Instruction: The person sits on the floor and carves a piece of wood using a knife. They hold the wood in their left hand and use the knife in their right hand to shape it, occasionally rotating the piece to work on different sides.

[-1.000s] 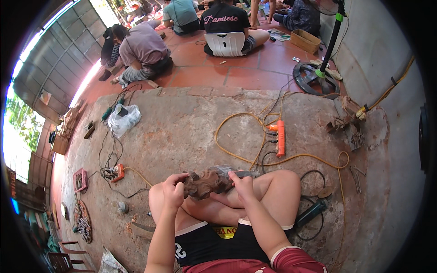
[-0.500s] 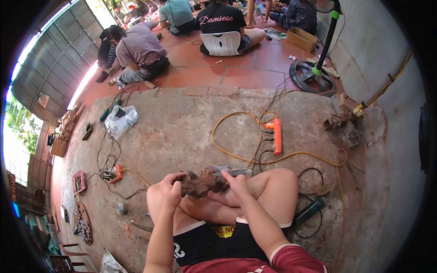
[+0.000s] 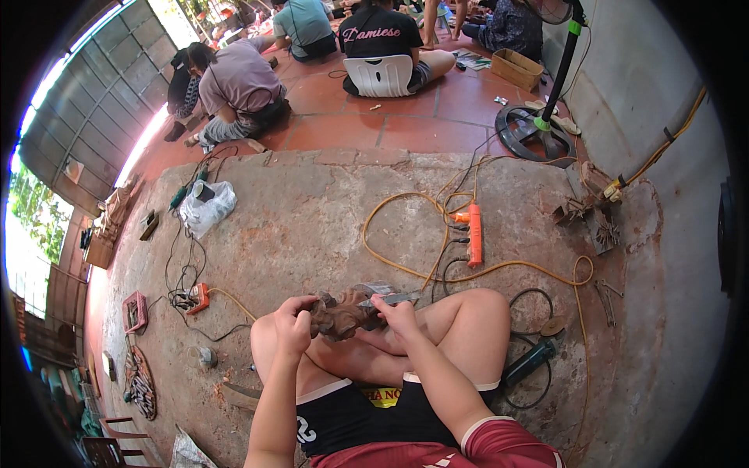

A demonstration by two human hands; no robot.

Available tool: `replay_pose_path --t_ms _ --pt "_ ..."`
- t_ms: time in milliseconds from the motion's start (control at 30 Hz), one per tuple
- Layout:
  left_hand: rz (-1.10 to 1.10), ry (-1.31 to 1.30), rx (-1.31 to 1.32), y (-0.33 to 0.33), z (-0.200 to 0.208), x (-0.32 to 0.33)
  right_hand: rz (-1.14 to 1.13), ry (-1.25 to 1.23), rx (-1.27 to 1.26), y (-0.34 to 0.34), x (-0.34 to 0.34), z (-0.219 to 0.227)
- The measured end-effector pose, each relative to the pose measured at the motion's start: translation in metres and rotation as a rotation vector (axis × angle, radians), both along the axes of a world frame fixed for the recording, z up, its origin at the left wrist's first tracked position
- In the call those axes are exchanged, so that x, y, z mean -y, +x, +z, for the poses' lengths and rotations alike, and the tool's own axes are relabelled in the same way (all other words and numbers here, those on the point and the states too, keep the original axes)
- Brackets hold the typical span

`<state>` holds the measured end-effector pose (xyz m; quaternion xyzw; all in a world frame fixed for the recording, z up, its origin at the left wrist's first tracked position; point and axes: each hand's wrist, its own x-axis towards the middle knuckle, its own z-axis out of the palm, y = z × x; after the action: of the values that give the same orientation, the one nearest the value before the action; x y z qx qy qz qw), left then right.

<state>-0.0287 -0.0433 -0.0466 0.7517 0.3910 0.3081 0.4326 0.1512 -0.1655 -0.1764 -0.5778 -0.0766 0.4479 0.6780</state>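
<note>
Over my crossed legs I hold a dark brown carved piece (image 3: 337,318), lumpy with rounded folds, apparently wood. My left hand (image 3: 293,323) grips its left end with the fingers curled around it. My right hand (image 3: 398,318) is closed on a thin flat grey tool (image 3: 399,298), like a blade, whose left tip lies against the carving's right part. What kind of tool it is cannot be made out for certain. A clear plastic piece (image 3: 379,288) shows just behind the carving.
An orange power strip (image 3: 475,235) with a looping yellow cord lies ahead. A green power tool (image 3: 530,363) rests beside my right knee. On the left are another orange socket (image 3: 200,298), a plastic bag (image 3: 209,207) and a basket (image 3: 135,312). Several people sit farther off, near a fan stand (image 3: 537,129).
My right hand and the grey tool have shifted slightly left, farther over the carved piece. My left hand and the carving have hardly moved.
</note>
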Motion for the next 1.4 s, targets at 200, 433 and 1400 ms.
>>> replay_pose_path --t_ms 200,433,1400 --pt "-0.001 -0.041 -0.029 -0.001 0.002 0.0 0.006 -0.037 0.014 0.002 0.0 -0.002" --pt "0.003 -0.031 -0.027 -0.002 0.001 0.0 -0.061 -0.054 0.078 0.003 -0.001 -0.001" --pt "0.014 -0.073 -0.034 -0.003 0.003 0.0 -0.023 -0.106 0.061 0.012 -0.009 -0.003"
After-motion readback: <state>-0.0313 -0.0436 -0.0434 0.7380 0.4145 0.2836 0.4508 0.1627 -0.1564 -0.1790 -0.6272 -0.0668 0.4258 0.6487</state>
